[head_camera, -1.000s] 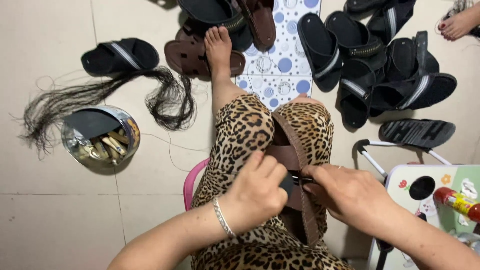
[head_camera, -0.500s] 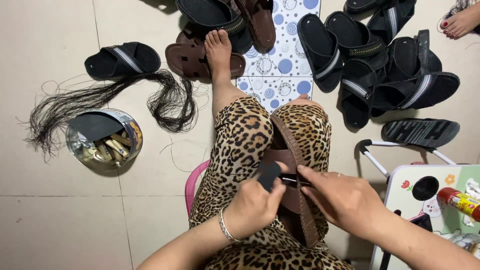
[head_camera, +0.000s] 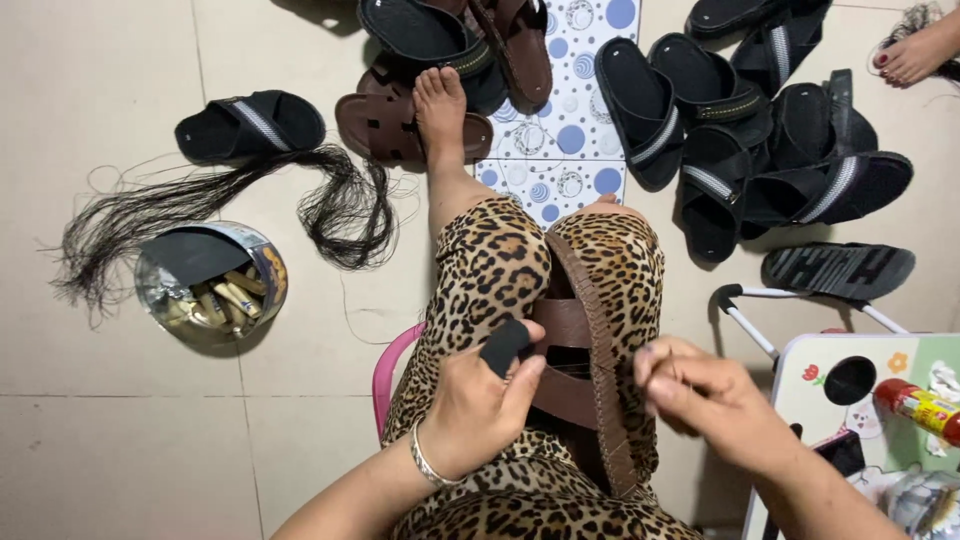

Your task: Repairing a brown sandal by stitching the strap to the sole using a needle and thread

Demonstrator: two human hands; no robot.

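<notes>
A brown sandal [head_camera: 590, 370] lies lengthwise on the person's lap, over leopard-print trousers [head_camera: 490, 270], between the two hands. The left hand [head_camera: 480, 405] rests against the sandal's left edge; its grip is closed, thumb and forefinger pressed on the brown strap, and a black cap [head_camera: 505, 345] covers the thumb tip. The right hand [head_camera: 705, 400] sits just to the right of the sandal's rim, fingers curled in a narrow pinch; whether anything thin is held between them cannot be told, and the fingertips are close to the stitched edge.

Ahead of the left grip, the person's bare foot [head_camera: 440, 100] rests on another brown sandal [head_camera: 385, 125] on the floor. Further left lie a bundle of black thread [head_camera: 200, 200] and a round tin [head_camera: 210, 280] of small tools. Beyond the right grip, black sandals [head_camera: 740, 130] are piled on the floor, and a small white counter [head_camera: 880, 410] with a red bottle [head_camera: 915, 405] stands just to the right. Another person's foot [head_camera: 915, 50] shows at the far right corner.
</notes>
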